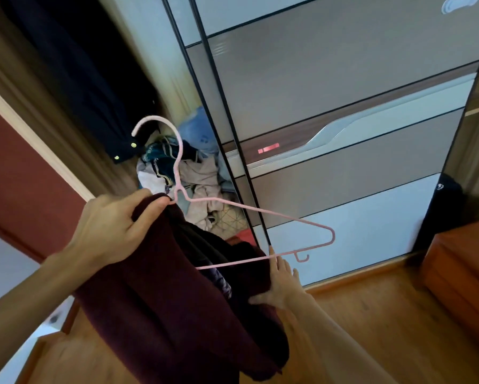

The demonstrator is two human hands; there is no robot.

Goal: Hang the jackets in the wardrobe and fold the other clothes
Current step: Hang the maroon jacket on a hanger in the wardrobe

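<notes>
My left hand [113,231] grips the collar of a dark maroon jacket [160,306] together with the neck of a pink wire hanger [260,212]. The hanger's left arm is inside the jacket, while its right arm and hook stick out bare. My right hand [279,284] rests with fingers spread on the jacket's right side, one fingertip touching the hanger's lower bar. The jacket hangs in front of the open wardrobe [160,59]. A dark navy garment [94,87] with gold buttons hangs inside it.
A heap of mixed clothes [194,176] lies on the wardrobe floor. The sliding door [343,120] with grey and white panels covers the right part. A black bag [440,212] leans against the door, with an orange-brown cabinet [460,273] to its right. The floor is wood.
</notes>
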